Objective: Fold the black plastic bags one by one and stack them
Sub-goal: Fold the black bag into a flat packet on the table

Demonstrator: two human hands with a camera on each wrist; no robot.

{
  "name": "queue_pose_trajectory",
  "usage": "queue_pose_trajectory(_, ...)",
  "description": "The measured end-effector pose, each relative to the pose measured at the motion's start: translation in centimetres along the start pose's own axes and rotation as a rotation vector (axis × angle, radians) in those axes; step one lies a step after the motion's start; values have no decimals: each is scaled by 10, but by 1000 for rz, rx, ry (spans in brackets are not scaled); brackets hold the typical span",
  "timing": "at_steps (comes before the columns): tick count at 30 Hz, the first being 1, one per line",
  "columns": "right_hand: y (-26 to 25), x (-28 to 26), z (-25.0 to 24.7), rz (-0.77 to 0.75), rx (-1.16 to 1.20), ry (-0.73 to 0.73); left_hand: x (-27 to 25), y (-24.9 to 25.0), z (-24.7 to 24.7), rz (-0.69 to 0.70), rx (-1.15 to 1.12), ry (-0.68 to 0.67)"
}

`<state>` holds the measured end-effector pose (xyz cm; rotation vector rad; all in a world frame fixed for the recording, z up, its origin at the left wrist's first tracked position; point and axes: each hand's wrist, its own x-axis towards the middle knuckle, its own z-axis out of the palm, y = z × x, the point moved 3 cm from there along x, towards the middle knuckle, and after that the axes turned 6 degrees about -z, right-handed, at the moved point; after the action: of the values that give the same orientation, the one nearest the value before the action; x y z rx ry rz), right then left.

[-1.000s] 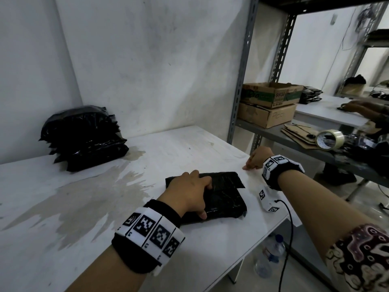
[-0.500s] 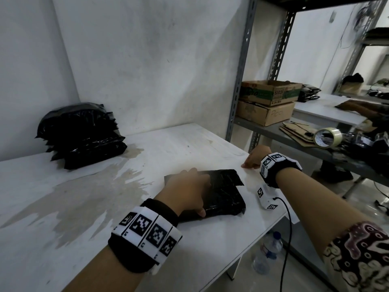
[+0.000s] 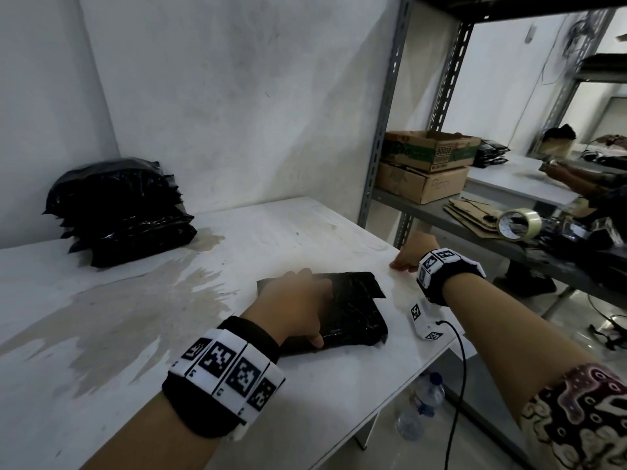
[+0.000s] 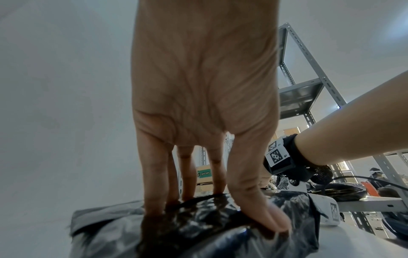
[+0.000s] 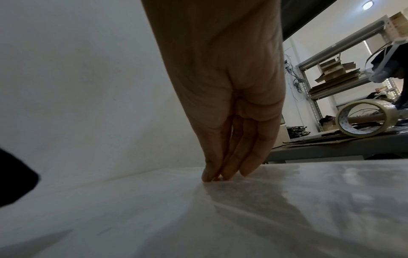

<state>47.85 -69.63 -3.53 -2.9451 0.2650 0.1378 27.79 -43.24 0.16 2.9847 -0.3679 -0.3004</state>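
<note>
A folded black plastic bag lies near the front right of the white table. My left hand lies flat on top of it. In the left wrist view its straight fingers press into the crinkled bag, with the thumb on the near edge. My right hand is apart from the bag, by the table's right edge. Its straight fingertips rest on the bare tabletop and hold nothing. A stack of folded black bags sits at the back left against the wall.
A grey metal rack stands right of the table with cardboard boxes and a tape roll. A white marker block with a cable lies by the table edge. A water bottle stands on the floor. Another person's hands work far right.
Both hands stay where they were, the left on the bag and the right on the table. Only the head view has shifted slightly.
</note>
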Motion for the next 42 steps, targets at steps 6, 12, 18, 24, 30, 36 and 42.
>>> queue_pose_trajectory(6, -5, -3, -2, -3, -38, -39, 0, 0, 0, -3, -1, 1)
queue_pose_trajectory(12, -9, -5, -6, 0, -45, -65, 0, 1, -1, -6, 8, 0)
queue_pose_trajectory(18, -8, -6, -2, -60, 8, -46, 0, 0, -1, -6, 8, 2)
queue_pose_trajectory(24, -13, -9, 0, -119, -66, -45, 1, -1, 0, -3, 6, 2)
queue_pose_trajectory(30, -15, -13, 2, -145, -77, -39, 1, -2, 1, 3, 4, 1)
queue_pose_trajectory(36, -11, -14, -9, -104, -22, 19, 2, -2, 1, 6, -3, -1)
queue_pose_trajectory(42, -8, -7, -4, -56, 84, 20, 2, -2, 1, 6, 5, 2)
